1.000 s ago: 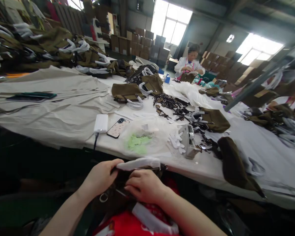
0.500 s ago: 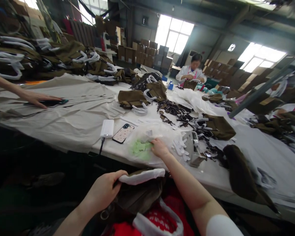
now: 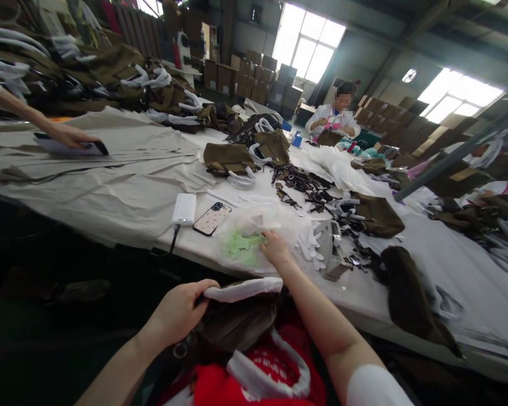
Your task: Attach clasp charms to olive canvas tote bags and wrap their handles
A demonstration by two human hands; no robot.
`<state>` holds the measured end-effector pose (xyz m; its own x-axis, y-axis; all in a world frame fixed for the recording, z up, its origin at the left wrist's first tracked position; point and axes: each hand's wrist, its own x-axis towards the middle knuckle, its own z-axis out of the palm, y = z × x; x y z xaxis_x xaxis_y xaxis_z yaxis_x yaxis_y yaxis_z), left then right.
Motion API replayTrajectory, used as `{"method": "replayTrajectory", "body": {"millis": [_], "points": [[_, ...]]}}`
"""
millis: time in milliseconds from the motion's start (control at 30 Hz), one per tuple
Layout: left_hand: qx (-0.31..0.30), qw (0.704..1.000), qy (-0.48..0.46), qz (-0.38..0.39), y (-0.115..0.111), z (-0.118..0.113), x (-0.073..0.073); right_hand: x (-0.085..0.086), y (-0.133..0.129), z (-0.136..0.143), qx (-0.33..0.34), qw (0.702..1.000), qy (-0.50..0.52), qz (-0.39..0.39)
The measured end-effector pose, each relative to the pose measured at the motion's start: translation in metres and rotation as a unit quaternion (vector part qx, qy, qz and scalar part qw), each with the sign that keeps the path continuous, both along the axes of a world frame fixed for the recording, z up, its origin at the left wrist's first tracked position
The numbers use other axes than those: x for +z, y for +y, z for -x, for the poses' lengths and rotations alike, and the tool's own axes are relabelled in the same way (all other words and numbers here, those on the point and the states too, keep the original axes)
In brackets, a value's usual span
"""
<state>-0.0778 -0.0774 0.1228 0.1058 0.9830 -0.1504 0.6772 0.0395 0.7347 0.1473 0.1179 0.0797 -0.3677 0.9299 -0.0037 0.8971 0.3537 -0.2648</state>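
My left hand (image 3: 186, 316) is closed on the near-left end of a white-wrapped handle on an olive handbag (image 3: 241, 324), which sits at my lap below the table edge. A second white-wrapped handle (image 3: 298, 366) loops out over the red cloth. My right hand (image 3: 275, 248) reaches onto the table with its fingertips pinched at the edge of a thin light-green cut-out piece (image 3: 245, 241). More green pieces lie around it, on or in a clear plastic bag (image 3: 256, 217). White cut-out pieces (image 3: 309, 248) lie just right of that hand.
A phone (image 3: 212, 219) and white power bank (image 3: 184, 209) with a cable lie left of the plastic bag. A metal dispenser-like object (image 3: 332, 248) stands to the right. Olive handbags (image 3: 226, 158) and dark straps (image 3: 300, 183) cover the table. Another person's hand (image 3: 70, 135) holds a phone-like device at left.
My right fingertips have drawn a green piece slightly out toward the right. My left hand keeps its hold on the handbag. At left, the other person's hand has lifted and tilted the device.
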Motion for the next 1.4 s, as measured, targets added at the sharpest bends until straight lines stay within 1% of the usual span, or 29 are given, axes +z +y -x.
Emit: {"method": "replayTrajectory", "body": {"millis": [200,333,433,533,633,767,867,1000,1067,1100,1133,1167,1233,1267,1300,1333,1367,1400], "points": [[0.002,1.0,-0.003,-0.007,0.001,-0.001,0.001,0.007,0.004,0.01,0.1,0.995,-0.022,0.017],[0.004,1.0,-0.003,-0.002,0.0,-0.002,0.001,0.014,0.001,0.027,0.148,0.988,-0.037,0.014],[0.008,1.0,-0.003,-0.003,0.0,-0.002,0.0,0.015,-0.005,0.039,0.178,0.981,-0.078,0.005],[0.011,1.0,-0.007,-0.008,0.0,-0.001,0.0,0.012,-0.008,0.046,0.183,0.978,-0.101,-0.006],[0.012,1.0,-0.013,-0.013,0.0,-0.001,0.001,0.011,-0.008,0.047,0.177,0.98,-0.093,-0.002],[0.018,1.0,-0.02,-0.01,-0.001,-0.002,0.003,0.012,-0.01,0.045,0.161,0.985,-0.065,0.008],[0.022,1.0,-0.019,-0.001,-0.001,-0.003,0.004,0.009,-0.012,0.046,0.15,0.988,-0.045,0.008],[0.021,0.999,-0.025,-0.017,-0.003,-0.003,0.003,0.005,-0.005,0.045,0.134,0.991,-0.006,0.012],[0.025,0.999,-0.024,-0.022,-0.004,-0.001,0.0,0.013,0.001,0.037,0.105,0.993,0.054,-0.019],[0.029,0.999,-0.026,-0.022,-0.003,0.001,-0.001,0.02,0.001,0.031,0.077,0.99,0.105,-0.052],[0.034,0.999,-0.034,-0.019,-0.002,0.003,-0.003,0.03,-0.002,0.024,0.039,0.98,0.169,-0.094],[0.038,0.998,-0.05,-0.015,0.0,0.006,-0.005,0.042,-0.009,0.017,-0.001,0.961,0.241,-0.137],[0.047,0.994,-0.096,-0.001,0.005,0.012,-0.009,0.069,-0.036,0.002,-0.063,0.902,0.378,-0.199],[0.049,0.991,-0.121,0.008,0.009,0.014,-0.011,0.083,-0.054,-0.003,-0.058,0.88,0.423,-0.207],[0.051,0.988,-0.144,0.016,0.012,0.016,-0.013,0.094,-0.073,-0.007,-0.036,0.87,0.448,-0.202],[0.055,0.985,-0.161,0.022,0.016,0.017,-0.015,0.103,-0.093,-0.008,-0.001,0.874,0.451,-0.183],[0.058,0.983,-0.174,0.027,0.019,0.018,-0.016,0.108,-0.111,-0.008,0.064,0.886,0.434,-0.149],[0.061,0.981,-0.184,0.03,0.022,0.018,-0.016,0.108,-0.126,-0.005,0.141,0.899,0.401,-0.106]]}}
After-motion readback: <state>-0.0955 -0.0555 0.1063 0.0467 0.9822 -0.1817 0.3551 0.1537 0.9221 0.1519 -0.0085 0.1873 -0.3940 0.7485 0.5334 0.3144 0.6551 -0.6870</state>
